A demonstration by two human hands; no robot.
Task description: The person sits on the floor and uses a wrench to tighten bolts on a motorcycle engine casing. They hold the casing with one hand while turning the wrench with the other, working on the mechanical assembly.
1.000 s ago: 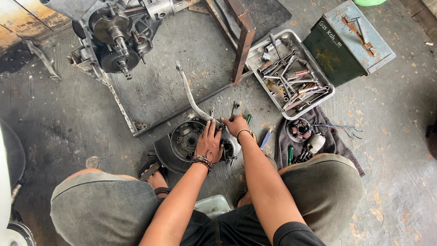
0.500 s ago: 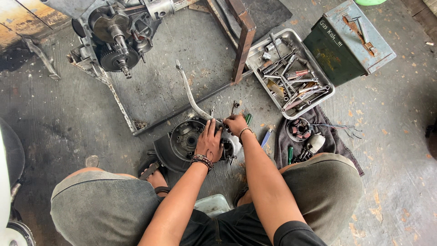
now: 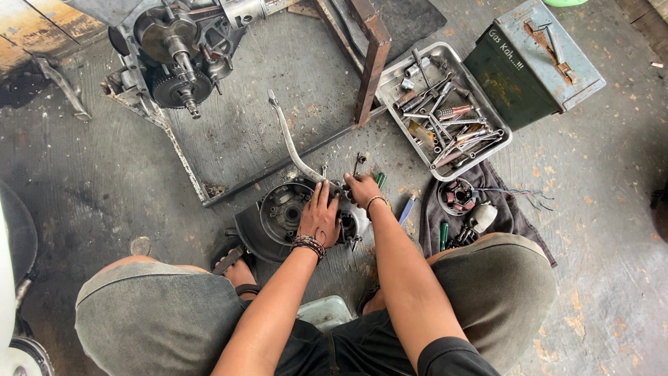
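Observation:
A dark round engine cover lies on the concrete floor between my knees, with a bent metal lever rising from it toward the far side. My left hand rests flat on the cover's right part, fingers spread over it. My right hand is closed at the cover's far right edge, gripping a small tool whose metal shaft sticks up past the fingers. A green-handled screwdriver lies just beside that hand.
A metal tray of sockets and wrenches sits right of centre, beside a green metal box. A dark cloth holds a stator and small parts. An engine block stands on a steel frame at the far left.
Both hands stay on the engine cover; the right hand has shifted only slightly at its far edge. Nothing else has moved.

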